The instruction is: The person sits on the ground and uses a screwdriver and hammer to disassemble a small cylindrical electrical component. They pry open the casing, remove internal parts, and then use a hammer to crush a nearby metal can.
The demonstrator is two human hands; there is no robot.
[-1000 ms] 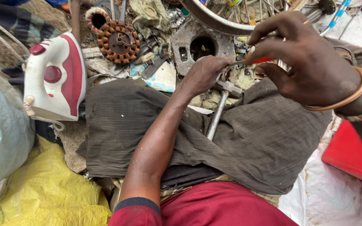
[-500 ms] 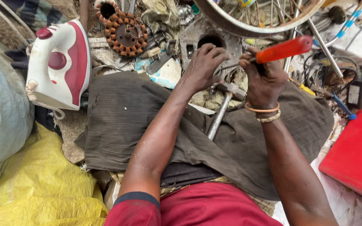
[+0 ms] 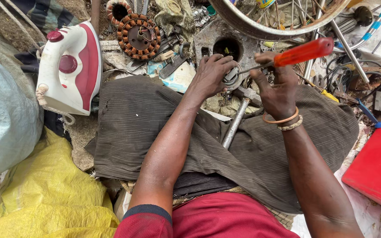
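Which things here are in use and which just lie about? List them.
In use: left hand on round metal part; right hand holding red-handled screwdriver.

Lying about: clothes iron, copper-wound stator, hammer, wheel rim, yellow sack.

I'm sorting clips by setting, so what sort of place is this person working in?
Probably an informal repair or scrap-salvage spot on the ground. The right hand holds an orange-handled screwdriver to a small metal part gripped by the left hand, amid a copper-wound motor stator, a steam iron and a wheel rim.

sleeves: red, dark-edged | right wrist: orange bangle [image 3: 281, 119] (plus beaded band) | lap: striped brown cloth [image 3: 142, 128]
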